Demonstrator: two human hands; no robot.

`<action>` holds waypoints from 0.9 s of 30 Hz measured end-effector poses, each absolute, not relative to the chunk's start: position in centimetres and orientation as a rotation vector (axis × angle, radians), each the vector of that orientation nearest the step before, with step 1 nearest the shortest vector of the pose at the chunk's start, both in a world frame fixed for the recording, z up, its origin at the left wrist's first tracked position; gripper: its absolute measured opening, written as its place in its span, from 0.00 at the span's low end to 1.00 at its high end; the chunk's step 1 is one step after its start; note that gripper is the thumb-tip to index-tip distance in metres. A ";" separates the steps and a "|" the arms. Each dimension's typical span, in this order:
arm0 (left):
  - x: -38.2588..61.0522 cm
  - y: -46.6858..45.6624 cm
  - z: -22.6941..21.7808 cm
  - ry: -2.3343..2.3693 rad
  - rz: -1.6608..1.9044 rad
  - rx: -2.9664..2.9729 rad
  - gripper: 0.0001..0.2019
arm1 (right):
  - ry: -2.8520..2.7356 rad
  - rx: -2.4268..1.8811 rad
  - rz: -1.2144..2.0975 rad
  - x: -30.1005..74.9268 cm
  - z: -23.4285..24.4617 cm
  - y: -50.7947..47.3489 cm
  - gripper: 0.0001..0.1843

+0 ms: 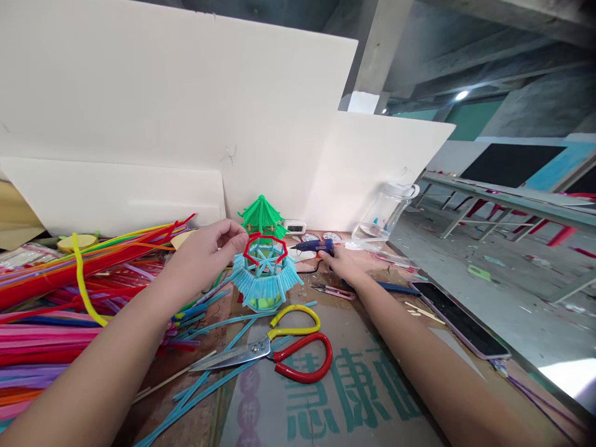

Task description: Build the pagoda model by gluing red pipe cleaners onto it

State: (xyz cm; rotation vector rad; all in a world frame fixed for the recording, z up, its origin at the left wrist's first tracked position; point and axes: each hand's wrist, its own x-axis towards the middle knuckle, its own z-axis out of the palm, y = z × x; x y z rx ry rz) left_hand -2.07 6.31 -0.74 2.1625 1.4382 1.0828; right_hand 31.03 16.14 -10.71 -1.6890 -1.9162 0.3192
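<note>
My left hand (212, 254) is closed, thumb and forefinger pinching the left edge of a red pipe-cleaner ring (285, 249). The many-sided ring sits at the top of a small model (267, 285) with a flared light-blue pipe-cleaner roof and a yellow-green lower part. My right hand (342, 264) is wrapped round a dark blue hot glue gun (321, 246), its nozzle pointing left towards the ring. Behind the ring stands a green pointed pipe-cleaner roof (262, 214). Scissors (261, 349) with one yellow and one red handle lie in front of the model.
Bundles of coloured pipe cleaners (46, 338) crowd the left side. Small thread snips (335, 291), a phone (459, 316) and a clear jug (384, 211) are to the right. White boards (186, 112) stand behind. Loose blue pipe cleaners (200, 391) lie across the cardboard.
</note>
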 end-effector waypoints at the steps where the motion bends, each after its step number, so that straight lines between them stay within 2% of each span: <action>1: -2.1 6.0 -0.5 1.460 1.084 2.160 0.18 | -1.939 -1.699 0.312 30.9 -10.9 16.2 0.15; 6: -2.1 4.6 0.9 1.551 1.126 2.212 0.17 | -2.054 -1.777 0.232 31.1 -10.5 15.7 0.17; 13: -2.0 4.1 1.2 1.469 1.137 2.231 0.17 | -2.181 -1.972 0.013 31.6 -7.4 13.6 0.23; 18: -2.1 3.6 1.6 1.434 1.127 2.250 0.15 | -2.328 -2.106 -0.098 31.0 -2.8 9.2 0.11; 21: -1.9 3.0 2.1 1.437 1.058 2.262 0.14 | -2.408 -1.744 -0.193 29.1 0.3 5.6 0.16; 24: -1.5 2.7 2.3 1.439 1.011 2.291 0.12 | -2.068 -1.338 -0.255 25.6 2.0 3.1 0.11; 27: -1.1 2.8 2.3 1.419 0.998 2.316 0.11 | -2.129 -0.944 -0.274 22.0 2.0 2.6 0.08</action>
